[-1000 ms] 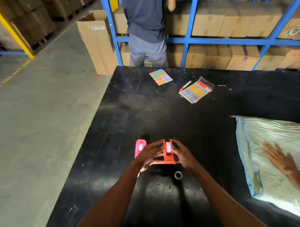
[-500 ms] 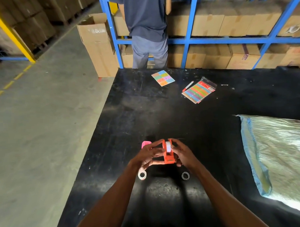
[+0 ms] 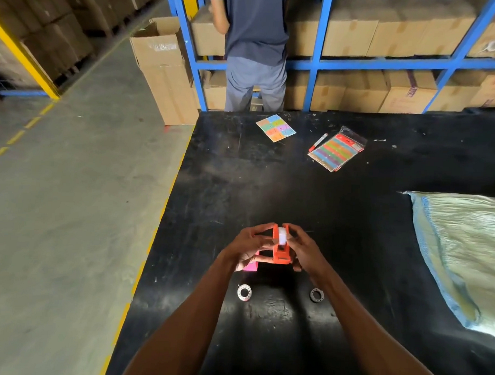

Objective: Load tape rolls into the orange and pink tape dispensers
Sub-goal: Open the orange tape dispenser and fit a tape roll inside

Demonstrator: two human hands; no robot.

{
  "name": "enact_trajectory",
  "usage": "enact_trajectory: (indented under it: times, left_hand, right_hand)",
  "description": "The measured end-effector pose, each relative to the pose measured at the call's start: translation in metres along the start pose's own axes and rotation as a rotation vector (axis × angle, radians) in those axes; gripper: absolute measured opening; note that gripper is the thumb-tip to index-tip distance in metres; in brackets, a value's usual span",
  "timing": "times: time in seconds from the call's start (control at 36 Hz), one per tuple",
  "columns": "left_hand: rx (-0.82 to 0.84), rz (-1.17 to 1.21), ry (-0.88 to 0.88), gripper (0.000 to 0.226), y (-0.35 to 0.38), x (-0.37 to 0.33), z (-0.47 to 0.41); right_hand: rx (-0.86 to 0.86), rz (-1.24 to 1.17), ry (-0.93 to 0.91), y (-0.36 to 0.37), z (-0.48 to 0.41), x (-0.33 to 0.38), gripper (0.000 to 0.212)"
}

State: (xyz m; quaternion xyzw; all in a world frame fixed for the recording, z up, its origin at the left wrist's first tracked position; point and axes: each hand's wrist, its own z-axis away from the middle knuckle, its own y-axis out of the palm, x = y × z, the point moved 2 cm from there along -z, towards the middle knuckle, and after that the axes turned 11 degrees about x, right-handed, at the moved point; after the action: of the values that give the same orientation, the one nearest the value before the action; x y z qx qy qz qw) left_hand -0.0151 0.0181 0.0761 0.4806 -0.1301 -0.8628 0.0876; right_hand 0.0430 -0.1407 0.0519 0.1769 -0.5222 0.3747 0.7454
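Note:
I hold an orange tape dispenser [image 3: 281,251] over the black table [image 3: 310,200], with a white tape roll [image 3: 282,236] seated in its top. My left hand [image 3: 250,247] grips its left side and my right hand [image 3: 304,249] its right side. The pink tape dispenser [image 3: 251,266] lies on the table under my left hand, mostly hidden. Two loose tape rolls lie nearer to me: a white one [image 3: 244,292] on the left and a darker one [image 3: 316,295] on the right.
A pale woven sack [image 3: 463,251] covers the table's right side. Coloured sticker sheets [image 3: 275,127], a sticker packet [image 3: 337,149] and a pen [image 3: 318,142] lie at the far edge. A person [image 3: 255,50] stands at blue shelving with cartons. The table's left edge drops to concrete floor.
The orange dispenser stays in both my hands. Another person's hand on the sack a second ago is gone. The view has shifted, and the white loose roll now shows beside my left arm.

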Motion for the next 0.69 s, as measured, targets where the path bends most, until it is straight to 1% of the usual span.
enact_trajectory:
  times: [0.08, 0.19, 0.22, 0.25, 0.31, 0.36, 0.47, 0.53, 0.56, 0.64, 0.69]
  left_hand:
    - [-0.024, 0.048, 0.024, 0.058, -0.002, 0.008, -0.004]
    - [-0.070, 0.105, 0.030, 0.066, -0.004, 0.025, -0.015]
    - [-0.073, 0.106, 0.019, 0.065, -0.003, 0.029, -0.019]
    - [-0.074, 0.104, 0.006, 0.060, 0.000, 0.031, -0.023]
    - [-0.071, 0.028, -0.032, 0.045, 0.003, 0.036, -0.029]
    - [-0.055, -0.085, -0.045, 0.041, 0.002, 0.043, -0.037]
    - [0.017, -0.204, -0.073, 0.053, -0.001, 0.054, -0.047]
    - [0.042, -0.234, -0.112, 0.049, -0.004, 0.056, -0.052]
    - [0.049, -0.292, -0.146, 0.049, -0.006, 0.057, -0.055]
    - [0.083, -0.547, -0.243, 0.070, -0.012, 0.061, -0.066]
    - [0.055, -0.678, -0.226, 0.069, -0.011, 0.064, -0.070]
  right_hand:
    - [0.004, 0.003, 0.011, -0.003, -0.007, -0.002, 0.031]
    - [0.016, 0.067, 0.028, -0.010, -0.011, -0.008, 0.033]
    - [0.005, 0.071, 0.024, -0.011, -0.013, -0.011, 0.033]
    - [-0.013, 0.074, 0.019, -0.012, -0.015, -0.015, 0.034]
    - [-0.052, 0.083, 0.013, -0.015, -0.021, -0.024, 0.035]
    - [-0.039, 0.104, 0.037, -0.015, -0.029, -0.037, 0.037]
    - [0.005, 0.145, 0.101, -0.016, -0.041, -0.056, 0.040]
    - [0.003, 0.168, 0.122, -0.017, -0.052, -0.065, 0.038]
    - [0.001, 0.180, 0.136, -0.017, -0.056, -0.069, 0.038]
    - [-0.008, 0.202, 0.176, -0.020, -0.068, -0.077, 0.036]
    - [-0.005, 0.211, 0.190, -0.022, -0.075, -0.081, 0.035]
